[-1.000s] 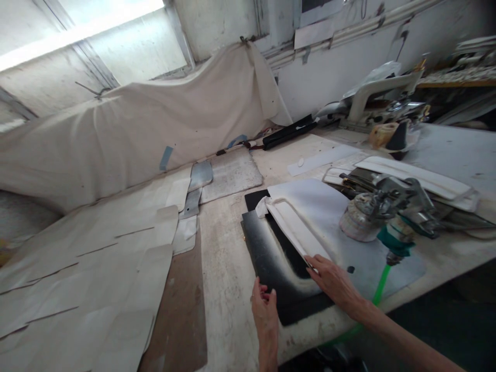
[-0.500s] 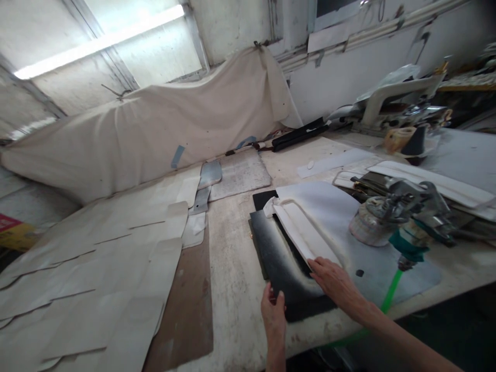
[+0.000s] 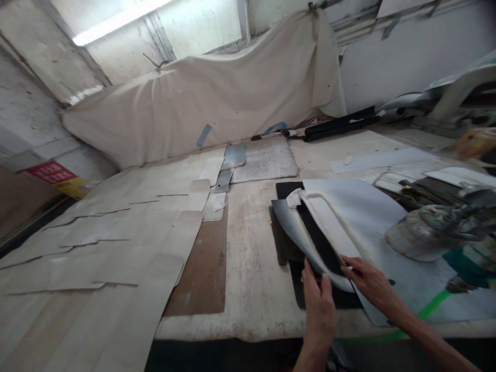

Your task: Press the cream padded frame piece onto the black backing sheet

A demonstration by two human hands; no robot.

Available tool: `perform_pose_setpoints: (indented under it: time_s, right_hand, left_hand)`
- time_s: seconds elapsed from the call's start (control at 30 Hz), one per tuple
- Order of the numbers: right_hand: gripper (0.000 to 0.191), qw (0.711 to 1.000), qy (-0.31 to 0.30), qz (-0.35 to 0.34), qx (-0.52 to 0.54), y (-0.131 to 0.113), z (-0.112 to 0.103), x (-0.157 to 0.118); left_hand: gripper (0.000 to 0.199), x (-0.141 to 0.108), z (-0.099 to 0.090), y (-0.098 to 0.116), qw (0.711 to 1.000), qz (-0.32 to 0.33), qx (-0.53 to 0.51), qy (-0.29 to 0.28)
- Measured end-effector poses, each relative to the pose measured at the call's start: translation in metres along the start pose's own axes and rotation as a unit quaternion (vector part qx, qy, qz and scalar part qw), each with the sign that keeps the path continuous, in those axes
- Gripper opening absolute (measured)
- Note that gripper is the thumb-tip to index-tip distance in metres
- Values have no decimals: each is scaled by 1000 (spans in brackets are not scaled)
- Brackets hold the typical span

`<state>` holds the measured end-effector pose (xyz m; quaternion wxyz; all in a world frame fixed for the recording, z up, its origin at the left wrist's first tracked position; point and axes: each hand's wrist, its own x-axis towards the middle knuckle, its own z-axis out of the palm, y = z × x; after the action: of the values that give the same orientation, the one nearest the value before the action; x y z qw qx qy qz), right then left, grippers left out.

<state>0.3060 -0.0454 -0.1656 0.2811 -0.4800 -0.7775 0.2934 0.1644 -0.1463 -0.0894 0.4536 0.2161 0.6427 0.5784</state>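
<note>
Left hand (image 3: 320,305): fingers closed on dark sheet (image 3: 295,225). Right hand (image 3: 368,279): fingers bent at white panel (image 3: 329,219), grip unclear. Right of sheet: jar (image 3: 413,235). Left: papers (image 3: 127,261).

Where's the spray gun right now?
The spray gun is at the head view's right edge, on the pale sheet, farther right than the right hand, the green hose just below.

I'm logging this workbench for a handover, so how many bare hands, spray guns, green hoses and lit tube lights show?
Bare hands: 2 (left hand, right hand)
Spray gun: 1
Green hose: 1
Lit tube light: 1
Total: 5
</note>
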Motion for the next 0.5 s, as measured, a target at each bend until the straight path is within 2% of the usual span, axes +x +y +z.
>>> perform_pose_setpoints:
  time_s: [0.1,0.17,0.33,0.4,0.5]
  right_hand:
    - [43,999,-13,42,15,1,-4,0]
    - [45,998,-17,59,19,1,-6,-1]
    - [47,998,1,61,10,-3,-9,-1]
    - [46,999,3,54,6,-6,-9,0]
    - [42,999,0,32,1,-8,-8,2]
  left_hand:
    - [56,-2,11,1,993,83,82,-17]
    - [55,0,15,0,987,103,119,-25]
    - [47,4,18,-4,981,163,95,-36]
    - [43,5,13,-11,988,147,49,-24]
    - [38,9,-3,-30,997,55,-49,-4]
